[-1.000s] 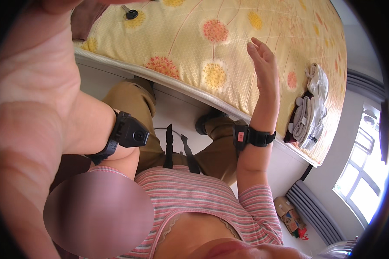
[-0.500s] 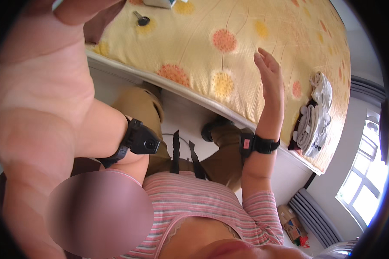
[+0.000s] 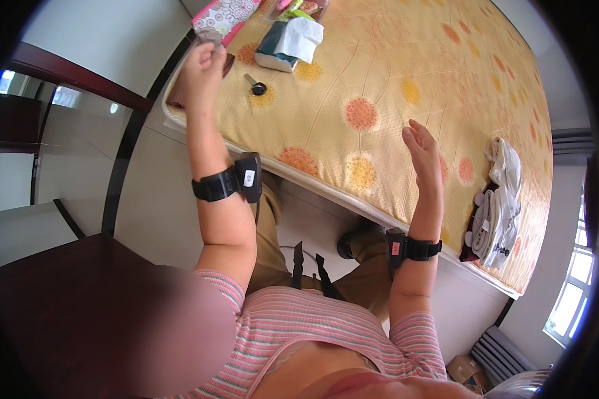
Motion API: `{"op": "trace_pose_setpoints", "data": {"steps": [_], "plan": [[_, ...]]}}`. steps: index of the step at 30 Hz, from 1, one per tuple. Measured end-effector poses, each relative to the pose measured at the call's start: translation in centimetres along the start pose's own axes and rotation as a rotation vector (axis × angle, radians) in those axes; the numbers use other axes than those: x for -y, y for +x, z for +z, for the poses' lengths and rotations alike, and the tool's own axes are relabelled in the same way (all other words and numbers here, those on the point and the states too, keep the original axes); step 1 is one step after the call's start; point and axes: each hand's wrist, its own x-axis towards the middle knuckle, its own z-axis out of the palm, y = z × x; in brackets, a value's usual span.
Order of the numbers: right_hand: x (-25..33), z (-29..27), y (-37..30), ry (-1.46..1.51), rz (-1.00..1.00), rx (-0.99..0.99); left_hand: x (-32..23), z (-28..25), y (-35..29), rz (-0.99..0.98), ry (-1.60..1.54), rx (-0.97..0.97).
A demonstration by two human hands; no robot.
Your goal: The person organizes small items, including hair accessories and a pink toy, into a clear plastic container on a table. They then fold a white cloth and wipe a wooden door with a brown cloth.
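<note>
At the far left corner of the bed, my left hand [image 3: 203, 70] reaches out with its fingers curled together. A small greyish piece shows at its fingertips, too unclear to name. Just beyond lies a floral pouch [image 3: 227, 18] with a pink edge. A dark brown, flat item [image 3: 179, 93] lies partly hidden beneath the hand and wrist. My right hand [image 3: 424, 154] hovers over the patterned mattress [image 3: 406, 60], fingers loosely bent and thumb apart, holding nothing. Between the hands, nearer the left, rests a key [image 3: 257, 86] with a black head.
Past the key stands a tissue pack [image 3: 277, 52] with a white tissue pulled up. A clear tray [image 3: 316, 9] of colourful small things is behind it. Folded grey-white cloth items in plastic [image 3: 498, 213] lie at the bed's right edge. Dark brown furniture [image 3: 66, 299] stands at lower left.
My left arm, large and close to the camera before, now stretches away to the bed's far left corner. My right hand keeps nearly the same pose. The view has shifted, showing more bed and floor.
</note>
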Motion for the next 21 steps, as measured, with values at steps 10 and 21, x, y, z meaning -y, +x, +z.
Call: {"op": "trace_pose_setpoints", "data": {"steps": [10,21], "plan": [[-0.9,-0.4,-0.1,-0.023,-0.043,0.013,4.2,1.2,-0.9,0.093,0.687,0.549],[-2.9,0.2,0.7,-0.156,-0.139,-0.048,8.8,3.4,0.2,0.128,0.816,0.642]]}}
